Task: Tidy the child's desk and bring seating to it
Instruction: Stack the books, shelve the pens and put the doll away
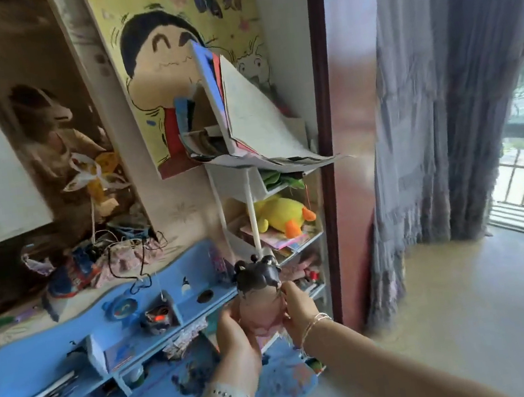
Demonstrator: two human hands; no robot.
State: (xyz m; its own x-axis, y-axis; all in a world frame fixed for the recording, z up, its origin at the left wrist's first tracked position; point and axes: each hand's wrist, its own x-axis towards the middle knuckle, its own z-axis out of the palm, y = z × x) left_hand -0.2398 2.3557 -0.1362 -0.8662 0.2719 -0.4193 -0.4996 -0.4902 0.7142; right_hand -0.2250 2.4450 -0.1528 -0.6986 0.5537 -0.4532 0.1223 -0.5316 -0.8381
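A small doll (260,295) with dark hair buns and a pink body is held upright above the right end of the blue child's desk (76,366). My left hand (235,338) cups it from below and on the left. My right hand (297,310) pinches its right side. The desk has a raised back shelf with cubbies, a blue clock (122,309) and a small dark object with a red light (158,318). Dark scraps litter the desktop (191,381). No seat is in view.
A white wire rack (278,229) stands right of the desk, holding a yellow duck plush (281,214), books and a leaning stack of papers and canvases (254,126). Tangled fabric and cords (108,258) lie behind the desk. Grey curtains (442,108) and bare floor (453,323) are to the right.
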